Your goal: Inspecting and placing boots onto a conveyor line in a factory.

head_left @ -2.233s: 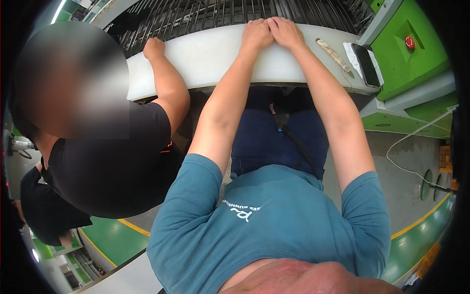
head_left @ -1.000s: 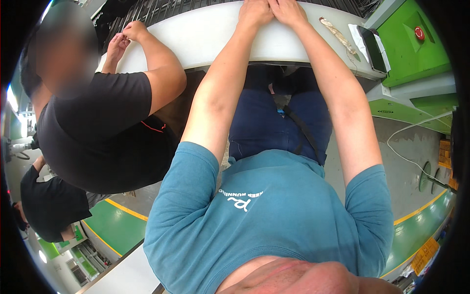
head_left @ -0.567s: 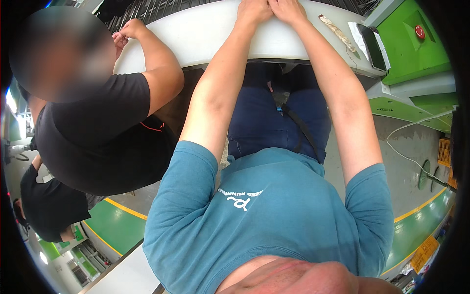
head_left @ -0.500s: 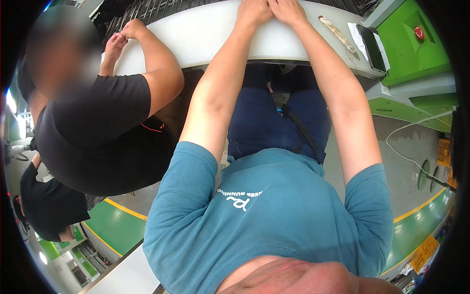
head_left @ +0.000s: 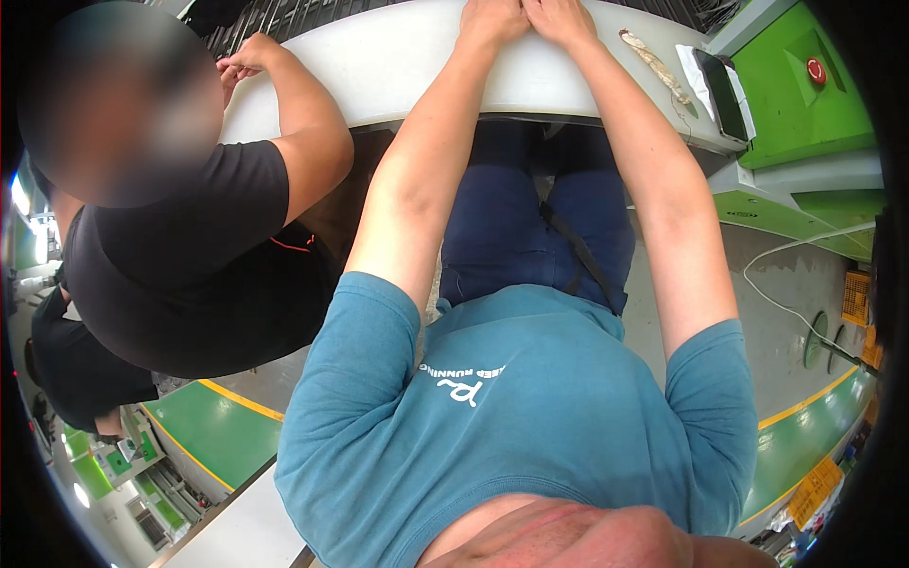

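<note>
At the top edge, my left hand and my right hand are close together over a white curved worktop. Their inner sides nearly touch. The picture's edge cuts off most of the fingers, so anything between them is hidden. Right of my right hand lies a narrow, cream-coloured, wrapped or twisted bundle with a thin string trailing from its near end. Farther right, a dark phone rests on a white sheet or cloth.
Close on my left sits a co-worker in black, hands together at the worktop. Dark metal rods run along its far edge. A green machine panel with a red button stands at right. A white cable hangs below.
The co-worker on the left has leaned toward the worktop, their head now covering part of their hands. Another person behind has shifted lower. My own hands have barely moved.
</note>
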{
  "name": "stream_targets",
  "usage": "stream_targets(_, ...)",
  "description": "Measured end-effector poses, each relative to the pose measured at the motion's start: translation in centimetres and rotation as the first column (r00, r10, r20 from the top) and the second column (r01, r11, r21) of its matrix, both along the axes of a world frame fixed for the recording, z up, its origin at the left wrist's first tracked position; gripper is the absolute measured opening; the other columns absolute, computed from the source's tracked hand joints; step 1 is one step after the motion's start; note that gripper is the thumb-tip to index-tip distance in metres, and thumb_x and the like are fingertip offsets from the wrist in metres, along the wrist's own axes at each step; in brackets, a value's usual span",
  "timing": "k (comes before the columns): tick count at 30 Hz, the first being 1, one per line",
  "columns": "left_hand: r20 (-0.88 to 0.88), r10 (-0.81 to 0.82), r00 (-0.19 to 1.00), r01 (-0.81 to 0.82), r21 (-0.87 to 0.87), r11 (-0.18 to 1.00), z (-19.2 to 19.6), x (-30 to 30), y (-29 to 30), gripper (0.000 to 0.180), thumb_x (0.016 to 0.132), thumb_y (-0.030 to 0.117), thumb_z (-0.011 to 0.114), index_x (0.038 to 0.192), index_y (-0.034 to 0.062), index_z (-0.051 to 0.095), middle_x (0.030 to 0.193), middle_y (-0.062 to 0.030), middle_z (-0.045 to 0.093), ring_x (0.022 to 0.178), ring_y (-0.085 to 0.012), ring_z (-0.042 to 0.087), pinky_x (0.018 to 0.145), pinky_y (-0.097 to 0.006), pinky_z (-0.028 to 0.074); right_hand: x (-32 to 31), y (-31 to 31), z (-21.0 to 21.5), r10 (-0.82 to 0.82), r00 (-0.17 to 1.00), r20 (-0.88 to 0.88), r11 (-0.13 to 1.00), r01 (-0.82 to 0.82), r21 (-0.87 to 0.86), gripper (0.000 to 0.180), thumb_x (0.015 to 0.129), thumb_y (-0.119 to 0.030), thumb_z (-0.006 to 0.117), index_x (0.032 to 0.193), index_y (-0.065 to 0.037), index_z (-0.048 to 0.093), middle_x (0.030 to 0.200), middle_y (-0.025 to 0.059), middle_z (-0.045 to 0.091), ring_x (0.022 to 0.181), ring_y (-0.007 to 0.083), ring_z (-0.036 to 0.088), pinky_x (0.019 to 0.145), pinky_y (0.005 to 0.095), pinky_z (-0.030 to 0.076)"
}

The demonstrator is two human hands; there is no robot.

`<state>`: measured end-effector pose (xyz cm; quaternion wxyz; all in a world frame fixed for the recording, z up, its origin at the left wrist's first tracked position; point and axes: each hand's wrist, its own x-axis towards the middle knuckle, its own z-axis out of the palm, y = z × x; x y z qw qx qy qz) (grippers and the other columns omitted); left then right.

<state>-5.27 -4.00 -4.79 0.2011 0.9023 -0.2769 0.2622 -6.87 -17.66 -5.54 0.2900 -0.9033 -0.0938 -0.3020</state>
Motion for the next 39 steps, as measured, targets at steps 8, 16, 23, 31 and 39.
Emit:
stream_targets(8,-0.093,-0.136,0.986,0.134,-0.032,0.99,-1.1,1.9,1.1,0.032,0.091,0.027,0.059,0.105,0.0017,0.072,0.103,-0.026,0.072,0.1,-0.0447,0.067,0.091,-0.054,0.052,-0.4,0.7,0.5,-0.004,1.0,-0.022,1.0,0.003,-0.028,0.037,0.103,-0.033,0.046,0.103,-0.006,0.071,0.106,0.0216,0.072,0.103,0.042,0.067,0.094,0.0516,0.052)
stream_targets(16,-0.122,-0.112,0.986,0.107,-0.043,0.993,-0.4,1.2,0.8,0.034,0.092,0.029,0.059,0.109,0.0029,0.072,0.107,-0.0249,0.072,0.102,-0.0438,0.067,0.094,-0.052,0.051,-0.2,0.5,0.4,-0.001,1.0,-0.001,1.0,0.001,-0.014,0.037,0.103,-0.033,0.046,0.102,-0.006,0.071,0.104,0.0221,0.072,0.103,0.0418,0.067,0.094,0.0515,0.051)
stream_targets(23,0.038,0.0,0.999,-0.002,0.044,0.999,0.0,-0.9,0.6,0.032,0.09,0.028,0.061,0.105,0.0023,0.073,0.105,-0.0249,0.072,0.101,-0.0438,0.067,0.092,-0.053,0.051,-0.1,0.5,0.1,0.013,1.0,0.011,1.0,-0.013,-0.016,0.039,0.103,-0.034,0.046,0.101,-0.005,0.071,0.105,0.023,0.072,0.103,0.0424,0.067,0.094,0.0516,0.051)
stream_targets(31,-0.024,-0.072,0.997,0.072,-0.003,0.997,0.1,0.8,0.9,0.029,0.087,0.027,0.064,0.097,0.0021,0.074,0.099,-0.0261,0.072,0.094,-0.0461,0.068,0.087,-0.054,0.054,-0.1,0.7,0.4,0.01,1.0,0.0,1.0,-0.01,-0.02,0.037,0.103,-0.033,0.045,0.1,-0.005,0.069,0.104,0.0226,0.072,0.103,0.0421,0.067,0.093,0.0515,0.052)
stream_targets(39,-0.1,-0.115,0.988,0.105,-0.093,0.99,-0.8,1.4,0.9,0.03,0.089,0.028,0.063,0.101,0.0034,0.073,0.101,-0.0257,0.072,0.097,-0.0467,0.068,0.089,-0.054,0.054,-0.5,0.7,0.6,0.02,1.0,0.013,1.0,-0.02,-0.007,0.038,0.103,-0.035,0.046,0.1,-0.006,0.07,0.105,0.023,0.072,0.103,0.0429,0.066,0.092,0.0519,0.052)
